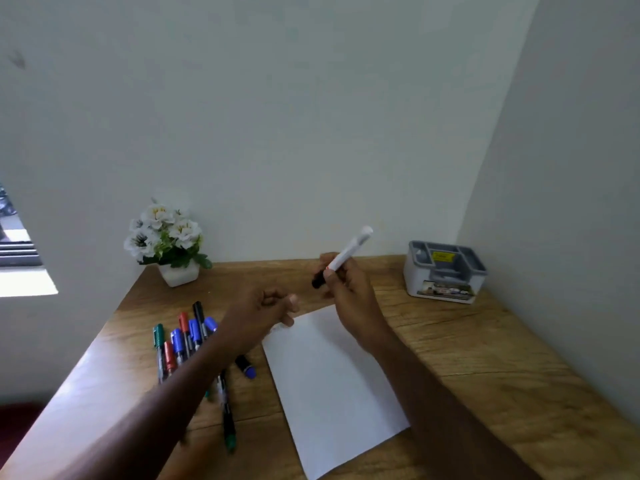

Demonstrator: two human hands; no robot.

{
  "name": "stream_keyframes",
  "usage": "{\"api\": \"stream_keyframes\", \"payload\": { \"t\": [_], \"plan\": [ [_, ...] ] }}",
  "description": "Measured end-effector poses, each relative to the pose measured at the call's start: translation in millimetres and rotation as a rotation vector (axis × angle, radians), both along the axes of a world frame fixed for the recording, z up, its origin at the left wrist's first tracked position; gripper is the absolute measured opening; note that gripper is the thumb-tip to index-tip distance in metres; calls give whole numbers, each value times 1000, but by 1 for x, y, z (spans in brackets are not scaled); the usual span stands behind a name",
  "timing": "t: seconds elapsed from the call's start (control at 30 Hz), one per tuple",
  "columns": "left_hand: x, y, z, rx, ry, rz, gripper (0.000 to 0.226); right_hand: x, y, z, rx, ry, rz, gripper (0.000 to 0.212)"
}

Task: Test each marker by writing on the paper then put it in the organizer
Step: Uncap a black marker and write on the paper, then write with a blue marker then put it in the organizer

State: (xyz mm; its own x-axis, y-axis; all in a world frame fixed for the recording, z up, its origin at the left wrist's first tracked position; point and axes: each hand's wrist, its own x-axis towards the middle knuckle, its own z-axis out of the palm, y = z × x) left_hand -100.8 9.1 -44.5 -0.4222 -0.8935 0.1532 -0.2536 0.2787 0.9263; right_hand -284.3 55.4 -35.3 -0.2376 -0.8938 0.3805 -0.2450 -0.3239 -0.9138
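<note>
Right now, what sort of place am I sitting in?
Probably a home or small office desk nook: a wooden desk set in a plain wall corner, a grey desk organizer, a potted flower decoration, and a bunch of markers beside white paper.

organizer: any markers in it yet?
Looks empty: the organizer shows only bare grey compartments. The right hand grips a white marker in the air.

Single head-worn wide-angle view. Looks forward and down from above near edge of tabletop [467, 348], toward wall corner. Forearms enter from bottom, close to lens. Walls fill upper half. No second view.
</note>
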Motion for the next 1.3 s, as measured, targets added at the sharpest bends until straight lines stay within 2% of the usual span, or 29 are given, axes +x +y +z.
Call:
{"api": "stream_keyframes", "payload": {
  "t": [0.1,0.17,0.27,0.4,0.57,0.7,0.9,1.03,1.17,1.3],
  "plan": [
    [-26,-9,14,-157,-183,-37,20,-35,0,10,3,418,-146,23],
    [-52,-14,27,-246,-235,-67,18,-64,5,21,47,665,-253,26],
    [-97,-21,38,-302,-250,-165,16,-113,17,46,103,746,-445,27],
    [-147,-29,45,-369,-321,-251,13,-171,32,78,106,806,-660,13],
    [-175,-40,48,-388,-335,-252,11,-191,28,104,342,1038,-588,22],
    [-179,-45,44,-379,-369,-244,10,-187,10,103,426,1066,-440,27],
    [-172,-48,43,-367,-399,-245,8,-179,-5,91,415,1040,-336,22],
    [-162,-46,45,-372,-407,-239,10,-178,-3,83,395,1000,-306,27],
    [-144,-43,47,-370,-395,-231,10,-173,3,82,382,980,-333,28],
    [-115,-38,47,-376,-407,-205,10,-152,8,85,270,939,-472,37]
  ]
}}
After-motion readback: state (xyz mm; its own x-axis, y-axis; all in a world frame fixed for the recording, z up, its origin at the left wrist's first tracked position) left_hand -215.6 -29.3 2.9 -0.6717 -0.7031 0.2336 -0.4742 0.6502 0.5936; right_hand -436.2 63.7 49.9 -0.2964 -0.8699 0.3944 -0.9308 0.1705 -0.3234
